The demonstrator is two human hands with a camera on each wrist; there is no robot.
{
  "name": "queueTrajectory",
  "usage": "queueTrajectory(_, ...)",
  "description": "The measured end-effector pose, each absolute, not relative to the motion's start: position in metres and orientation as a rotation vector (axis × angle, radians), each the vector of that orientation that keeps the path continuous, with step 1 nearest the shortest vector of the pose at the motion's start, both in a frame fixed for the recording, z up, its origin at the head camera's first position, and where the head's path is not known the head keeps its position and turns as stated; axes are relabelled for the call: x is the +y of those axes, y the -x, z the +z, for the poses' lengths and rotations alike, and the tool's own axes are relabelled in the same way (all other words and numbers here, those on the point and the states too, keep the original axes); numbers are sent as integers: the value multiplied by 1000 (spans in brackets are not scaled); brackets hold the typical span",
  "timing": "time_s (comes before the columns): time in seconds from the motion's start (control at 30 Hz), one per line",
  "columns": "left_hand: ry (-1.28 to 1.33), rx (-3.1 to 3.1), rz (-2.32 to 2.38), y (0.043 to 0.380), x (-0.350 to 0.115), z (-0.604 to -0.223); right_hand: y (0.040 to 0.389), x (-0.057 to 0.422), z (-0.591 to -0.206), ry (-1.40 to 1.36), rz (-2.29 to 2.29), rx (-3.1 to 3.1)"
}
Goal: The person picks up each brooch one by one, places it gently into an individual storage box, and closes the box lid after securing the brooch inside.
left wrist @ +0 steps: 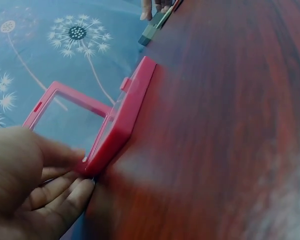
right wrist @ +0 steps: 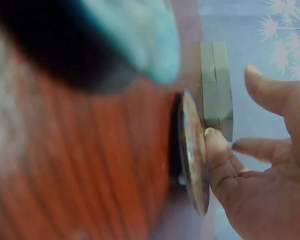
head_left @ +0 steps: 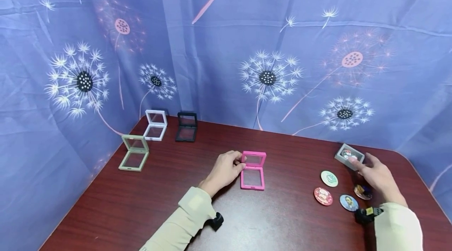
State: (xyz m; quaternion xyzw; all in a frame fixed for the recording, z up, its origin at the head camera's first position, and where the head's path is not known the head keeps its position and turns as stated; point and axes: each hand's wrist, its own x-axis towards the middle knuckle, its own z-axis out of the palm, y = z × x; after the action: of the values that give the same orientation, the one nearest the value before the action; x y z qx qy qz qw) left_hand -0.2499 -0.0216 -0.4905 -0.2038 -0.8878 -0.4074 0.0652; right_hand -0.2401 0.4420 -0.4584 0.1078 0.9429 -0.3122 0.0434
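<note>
A pink display case (head_left: pixel 252 177) with a clear window stands unfolded at mid-table, its lid raised. My left hand (head_left: pixel 226 168) pinches it by the left side near the hinge; the left wrist view shows the thumb against the lid's lower corner. At the far right lies a closed grey display case (head_left: pixel 349 157) with a patterned round piece inside. My right hand (head_left: pixel 379 176) is at its near right side. In the right wrist view its fingertips are close to the end of the grey case (right wrist: pixel 217 92), thumb raised apart; whether they touch is unclear.
Beside the right hand lie a green-and-white disc (head_left: pixel 329 179), a red disc (head_left: pixel 323 196), a portrait disc (head_left: pixel 349 202) and a dark disc (head_left: pixel 363 191). Unfolded green (head_left: pixel 134 160), white (head_left: pixel 154 132) and black (head_left: pixel 186 133) cases stand at the back left, before the curtain (head_left: pixel 219 66).
</note>
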Motion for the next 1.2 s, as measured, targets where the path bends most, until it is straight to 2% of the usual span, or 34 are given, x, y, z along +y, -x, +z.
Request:
queueTrajectory(0.27,731,-2859,-1359,249,-34,-484,239,439,-457,-362,-973,2898)
queueTrajectory(0.6,880,-3016,-1057,248,-41,-479,229,439,-457,-481,-1017,2828)
queueTrajectory(1.03,848,-3026,-919,248,-42,-479,225,429,-455,-523,-979,2832)
queueTrajectory(1.2,851,-3014,-944,248,-42,-482,223,427,-455,-692,-1059,2888)
